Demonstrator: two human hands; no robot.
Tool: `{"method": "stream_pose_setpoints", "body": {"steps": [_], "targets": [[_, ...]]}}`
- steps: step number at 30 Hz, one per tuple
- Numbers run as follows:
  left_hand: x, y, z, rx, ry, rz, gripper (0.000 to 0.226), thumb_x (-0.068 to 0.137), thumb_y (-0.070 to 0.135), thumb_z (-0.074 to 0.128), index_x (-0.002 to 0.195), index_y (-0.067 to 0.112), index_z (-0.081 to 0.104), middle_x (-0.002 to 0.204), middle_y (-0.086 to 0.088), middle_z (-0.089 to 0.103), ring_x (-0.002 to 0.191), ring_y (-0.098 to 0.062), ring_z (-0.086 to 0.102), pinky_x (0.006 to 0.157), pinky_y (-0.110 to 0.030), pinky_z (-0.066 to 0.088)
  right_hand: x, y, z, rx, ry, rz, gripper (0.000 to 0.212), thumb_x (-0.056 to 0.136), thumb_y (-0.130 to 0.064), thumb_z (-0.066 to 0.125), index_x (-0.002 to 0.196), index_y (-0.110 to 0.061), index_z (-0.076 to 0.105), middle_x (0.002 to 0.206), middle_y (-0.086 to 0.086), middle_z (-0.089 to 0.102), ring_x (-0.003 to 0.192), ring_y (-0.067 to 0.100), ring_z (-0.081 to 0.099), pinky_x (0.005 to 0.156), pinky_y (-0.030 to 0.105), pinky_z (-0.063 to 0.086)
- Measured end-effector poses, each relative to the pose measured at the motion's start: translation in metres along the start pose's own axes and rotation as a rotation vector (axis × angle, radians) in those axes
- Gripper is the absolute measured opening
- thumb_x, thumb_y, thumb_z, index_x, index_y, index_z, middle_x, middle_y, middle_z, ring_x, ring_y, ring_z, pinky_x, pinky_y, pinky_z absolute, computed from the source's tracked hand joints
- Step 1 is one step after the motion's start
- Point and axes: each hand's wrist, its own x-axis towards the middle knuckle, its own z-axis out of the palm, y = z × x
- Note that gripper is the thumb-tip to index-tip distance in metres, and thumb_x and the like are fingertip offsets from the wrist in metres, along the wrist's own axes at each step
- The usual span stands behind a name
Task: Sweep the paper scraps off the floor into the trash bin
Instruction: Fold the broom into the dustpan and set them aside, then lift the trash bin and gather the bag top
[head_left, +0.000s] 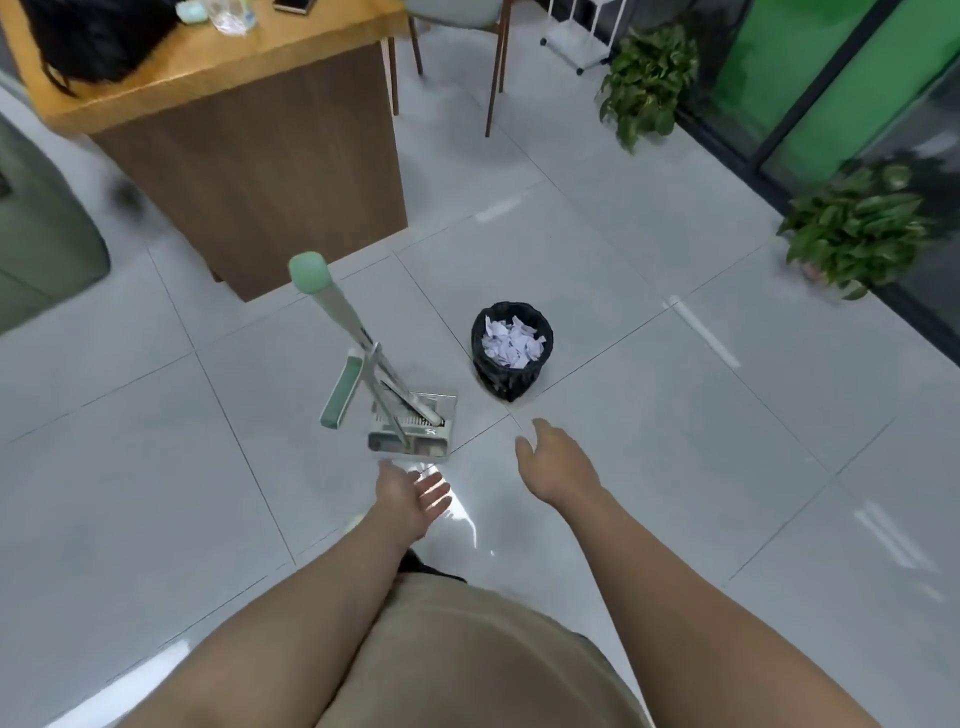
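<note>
Head view shows your two bare forearms reaching forward over the grey tiled floor (675, 467). Your left hand (415, 496) is open with the palm turned up and the fingers relaxed, and it holds nothing. Your right hand (553, 457) is also open, fingers loosely spread, holding nothing. Just beyond the left hand the broom and dustpan set (395, 400) stands by itself on the floor, its green-tipped handle leaning toward the desk. To the right of it, a little farther, stands the black trash bin (511, 348), with the white paper scraps (511, 343) inside it. Behind are a wooden desk (249, 135) and two potted plants (852, 228).
</note>
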Motion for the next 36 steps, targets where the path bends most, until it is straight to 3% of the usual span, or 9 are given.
{"method": "stream_pose_setpoints", "body": {"steps": [3, 7, 11, 18, 22, 25, 29, 32, 36], "targets": [[-0.019, -0.026, 0.039, 0.429, -0.02, 0.086, 0.065, 0.106, 0.06, 0.034, 0.14, 0.007, 0.049, 0.098, -0.007, 0.058, 0.082, -0.026, 0.059, 0.073, -0.038, 0.052, 0.003, 0.034, -0.007, -0.065, 0.018, -0.012, 0.054, 0.103, -0.039, 0.03, 0.151, -0.015, 0.026, 0.144, 0.011, 0.041, 0.129, 0.029, 0.039, 0.1, 0.041, 0.039], [-0.006, -0.016, 0.098, 0.621, -0.005, 0.18, 0.06, 0.107, 0.055, 0.034, 0.145, 0.011, 0.049, 0.137, -0.01, 0.056, 0.114, -0.026, 0.057, 0.111, -0.044, 0.045, 0.022, 0.055, -0.022, -0.039, -0.018, -0.006, 0.055, 0.103, -0.039, 0.03, 0.152, -0.015, 0.023, 0.146, 0.011, 0.038, 0.13, 0.029, 0.039, 0.101, 0.041, 0.039], [0.031, -0.003, 0.156, 0.588, 0.007, 0.132, 0.05, 0.108, 0.049, 0.038, 0.146, 0.017, 0.045, 0.14, -0.009, 0.051, 0.11, -0.026, 0.058, 0.104, -0.045, 0.05, 0.06, 0.074, -0.041, 0.036, -0.071, 0.057, 0.048, 0.104, -0.034, 0.033, 0.145, -0.01, 0.033, 0.138, 0.015, 0.045, 0.123, 0.032, 0.047, 0.098, 0.039, 0.041], [0.138, 0.033, 0.229, 0.895, 0.112, 0.104, 0.023, 0.104, 0.033, 0.045, 0.108, 0.011, 0.051, 0.085, -0.006, 0.044, 0.081, -0.025, 0.043, 0.075, -0.033, 0.041, 0.175, 0.118, -0.058, 0.264, -0.171, 0.332, 0.048, 0.102, -0.038, 0.035, 0.139, -0.007, 0.039, 0.131, 0.014, 0.053, 0.115, 0.03, 0.054, 0.086, 0.032, 0.042], [0.227, 0.044, 0.263, 0.871, 0.152, 0.123, 0.029, 0.104, 0.022, 0.044, 0.077, 0.013, 0.047, 0.076, -0.007, 0.046, 0.081, -0.026, 0.047, 0.072, -0.037, 0.043, 0.284, 0.147, -0.053, 0.071, -0.199, 0.255, 0.019, 0.097, -0.02, 0.039, 0.107, -0.005, 0.047, 0.094, 0.014, 0.051, 0.096, 0.03, 0.056, 0.077, 0.031, 0.042], [0.298, 0.049, 0.291, 0.816, 0.219, 0.143, 0.025, 0.103, 0.023, 0.051, 0.081, 0.015, 0.043, 0.085, -0.011, 0.053, 0.087, -0.026, 0.05, 0.079, -0.035, 0.043, 0.379, 0.16, -0.046, 0.097, -0.209, 0.23, 0.018, 0.09, 0.004, 0.042, 0.097, -0.012, 0.039, 0.094, 0.01, 0.048, 0.097, 0.03, 0.054, 0.078, 0.033, 0.044], [0.417, 0.045, 0.302, 0.764, 0.31, 0.198, 0.026, 0.099, 0.029, 0.06, 0.087, 0.007, 0.059, 0.092, -0.013, 0.063, 0.07, -0.027, 0.059, 0.073, -0.035, 0.051, 0.491, 0.182, 0.013, 0.189, -0.298, 0.157, 0.009, 0.095, -0.008, 0.052, 0.1, -0.005, 0.058, 0.102, 0.015, 0.063, 0.096, 0.028, 0.061, 0.087, 0.037, 0.051], [0.489, 0.031, 0.308, 0.728, 0.335, 0.181, 0.036, 0.096, 0.039, 0.067, 0.077, 0.009, 0.06, 0.082, -0.009, 0.068, 0.071, -0.029, 0.063, 0.074, -0.037, 0.056, 0.538, 0.201, 0.056, 0.563, -0.443, 0.393, 0.014, 0.099, -0.018, 0.049, 0.092, -0.009, 0.056, 0.088, 0.014, 0.064, 0.074, 0.025, 0.062, 0.071, 0.034, 0.056], [0.558, 0.034, 0.31, 0.671, 0.391, 0.204, 0.024, 0.087, 0.03, 0.073, 0.091, 0.007, 0.068, 0.086, -0.009, 0.072, 0.073, -0.027, 0.066, 0.065, -0.03, 0.052, 0.568, 0.222, 0.098, 0.766, -0.478, 0.462, 0.021, 0.098, -0.019, 0.053, 0.109, -0.001, 0.055, 0.104, 0.024, 0.069, 0.081, 0.031, 0.068, 0.078, 0.037, 0.059]]}}
